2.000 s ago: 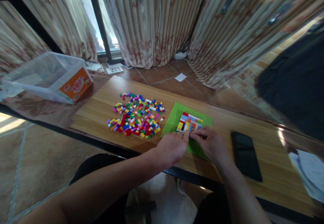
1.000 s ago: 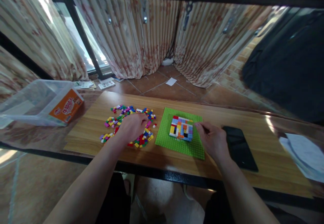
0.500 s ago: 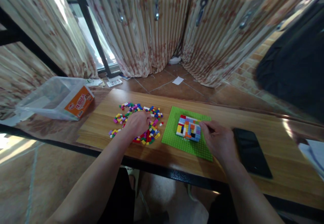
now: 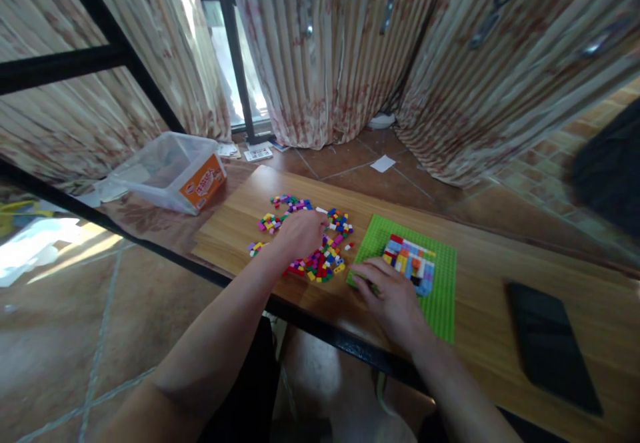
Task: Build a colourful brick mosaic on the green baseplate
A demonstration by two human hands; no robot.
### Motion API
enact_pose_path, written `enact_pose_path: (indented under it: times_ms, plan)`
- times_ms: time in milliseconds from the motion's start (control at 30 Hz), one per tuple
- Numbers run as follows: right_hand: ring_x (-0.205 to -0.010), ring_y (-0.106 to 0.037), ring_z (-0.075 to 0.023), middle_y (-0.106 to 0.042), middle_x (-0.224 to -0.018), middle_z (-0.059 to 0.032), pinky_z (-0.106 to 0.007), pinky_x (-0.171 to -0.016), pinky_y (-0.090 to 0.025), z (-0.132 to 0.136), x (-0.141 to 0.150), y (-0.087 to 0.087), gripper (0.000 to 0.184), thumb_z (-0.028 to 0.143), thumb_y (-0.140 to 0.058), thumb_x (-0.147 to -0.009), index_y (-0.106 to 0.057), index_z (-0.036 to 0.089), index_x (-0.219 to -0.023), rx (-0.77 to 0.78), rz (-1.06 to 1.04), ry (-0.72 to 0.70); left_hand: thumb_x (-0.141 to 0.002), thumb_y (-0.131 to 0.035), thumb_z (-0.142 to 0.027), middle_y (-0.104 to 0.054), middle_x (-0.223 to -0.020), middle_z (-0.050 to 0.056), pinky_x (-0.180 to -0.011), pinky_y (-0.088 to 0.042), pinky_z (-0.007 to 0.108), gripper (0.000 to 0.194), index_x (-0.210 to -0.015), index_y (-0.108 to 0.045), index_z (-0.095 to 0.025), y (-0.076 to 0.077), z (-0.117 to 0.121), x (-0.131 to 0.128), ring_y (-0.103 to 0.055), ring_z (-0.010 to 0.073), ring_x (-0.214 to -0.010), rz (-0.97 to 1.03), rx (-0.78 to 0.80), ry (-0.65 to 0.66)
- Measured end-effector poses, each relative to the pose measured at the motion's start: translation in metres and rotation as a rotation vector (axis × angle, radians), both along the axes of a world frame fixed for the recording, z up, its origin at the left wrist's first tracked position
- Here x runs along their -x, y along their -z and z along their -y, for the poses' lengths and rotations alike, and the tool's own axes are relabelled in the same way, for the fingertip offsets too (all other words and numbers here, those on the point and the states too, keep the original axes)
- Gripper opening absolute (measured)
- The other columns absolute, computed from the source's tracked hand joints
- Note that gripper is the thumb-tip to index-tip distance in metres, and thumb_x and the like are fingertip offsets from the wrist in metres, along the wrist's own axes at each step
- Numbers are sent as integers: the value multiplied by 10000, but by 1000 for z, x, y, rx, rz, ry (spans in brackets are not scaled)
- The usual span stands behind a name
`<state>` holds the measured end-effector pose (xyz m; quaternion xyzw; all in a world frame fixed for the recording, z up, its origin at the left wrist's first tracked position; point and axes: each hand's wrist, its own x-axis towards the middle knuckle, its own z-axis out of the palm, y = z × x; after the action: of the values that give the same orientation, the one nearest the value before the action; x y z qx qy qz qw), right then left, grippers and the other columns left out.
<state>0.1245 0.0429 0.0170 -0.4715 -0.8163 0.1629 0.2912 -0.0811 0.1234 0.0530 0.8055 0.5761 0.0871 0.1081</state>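
My left hand (image 4: pixel 303 233) reaches into a scattered pile of small coloured toy bricks (image 4: pixel 330 256). Its fingers are bent down and pressed together, and whatever they pinch is hidden. Over the left part of a green studded baseplate (image 4: pixel 445 276) is my right hand (image 4: pixel 387 289), its fingers slightly curved and apart, with no brick visible in them. On the baseplate stands a low block built of multicoloured bricks (image 4: pixel 410 259). My right hand covers its near left corner.
A dark phone (image 4: pixel 553 343) lies on the wooden tabletop (image 4: pixel 480 296) at the right. Past the table's left end stands a clear plastic bin (image 4: pixel 170 169) with an orange label. Papers (image 4: pixel 257 154) lie on the floor before the curtains (image 4: pixel 320 63).
My right hand has moved left from the built block's right side to the baseplate's left part. My left hand stays in the brick pile. The whole view has shifted, with things appearing farther right.
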Motion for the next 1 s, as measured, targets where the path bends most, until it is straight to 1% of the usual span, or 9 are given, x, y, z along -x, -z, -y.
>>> enact_pose_path:
  times_ms: [67, 133, 267, 500, 600, 700, 800, 900, 1000]
  plan:
    - [-888, -624, -175, -664, -1006, -61, -304, -779, -513, -1, 9, 6, 228, 217, -477, -918, -678, 234, -1025, -14, 40, -31, -860, -403, -168, -723, -876, 83, -792, -475, 312, 320, -907, -719, -175, -2, 1, 0, -653, 217, -875, -2, 6, 5]
    - [-915, -621, -184, -652, -1044, -71, -313, -791, -515, -3, 14, 12, 237, 205, -481, -914, -671, 235, -1050, -32, 90, -33, -860, -412, -176, -726, -901, 82, -794, -473, 313, 311, -918, -718, -177, -2, 2, -1, -653, 215, -881, -4, 7, 2]
    - [-929, -616, -199, -635, -1052, -86, -329, -787, -518, -7, 19, 18, 233, 204, -487, -913, -667, 231, -1059, -48, 176, -23, -864, -422, -192, -724, -883, 91, -768, -471, 311, 290, -874, -711, -164, -4, 3, 0, -655, 219, -867, -19, 26, 2]
    - [-881, -618, -180, -630, -1025, -73, -295, -734, -514, -12, 25, 24, 193, 229, -496, -918, -679, 239, -978, -71, 172, 7, -870, -427, -194, -720, -874, 82, -766, -477, 306, 281, -866, -707, -168, -8, 5, 0, -656, 215, -858, -9, 48, -6]
    - [-868, -625, -173, -635, -1023, -71, -289, -727, -520, -12, 25, 26, 197, 227, -492, -920, -682, 242, -972, -81, 151, 15, -864, -435, -171, -720, -908, 75, -786, -486, 306, 268, -889, -702, -175, -7, 5, -2, -657, 209, -873, 2, 42, 4]
    - [-910, -627, -183, -638, -1045, -84, -305, -772, -528, -12, 25, 27, 227, 223, -474, -928, -679, 232, -1025, -84, 124, -3, -873, -437, -179, -710, -931, 74, -817, -493, 305, 263, -902, -699, -178, -4, 5, -11, -653, 205, -899, -2, 9, 10]
    - [-952, -626, -193, -634, -1080, -98, -322, -811, -531, -11, 26, 25, 253, 220, -466, -929, -669, 221, -1081, -78, 110, -7, -883, -460, -242, -691, -931, 102, -820, -504, 313, 257, -869, -699, -150, 3, 5, -24, -647, 220, -912, -54, -27, 2]
    - [-965, -623, -197, -636, -1090, -98, -336, -830, -535, -8, 26, 21, 255, 214, -459, -930, -669, 222, -1074, -68, 111, -7, -856, -513, -266, -679, -952, 130, -809, -515, 328, 236, -858, -701, -124, 10, 4, -35, -643, 245, -930, -103, -30, -14]
    - [-961, -622, -204, -641, -1090, -100, -343, -825, -541, -5, 26, 17, 248, 213, -455, -931, -674, 206, -1050, -53, 124, -5, -851, -506, -241, -677, -951, 134, -798, -521, 339, 232, -855, -705, -124, 15, 2, -39, -643, 256, -934, -110, -44, -9]
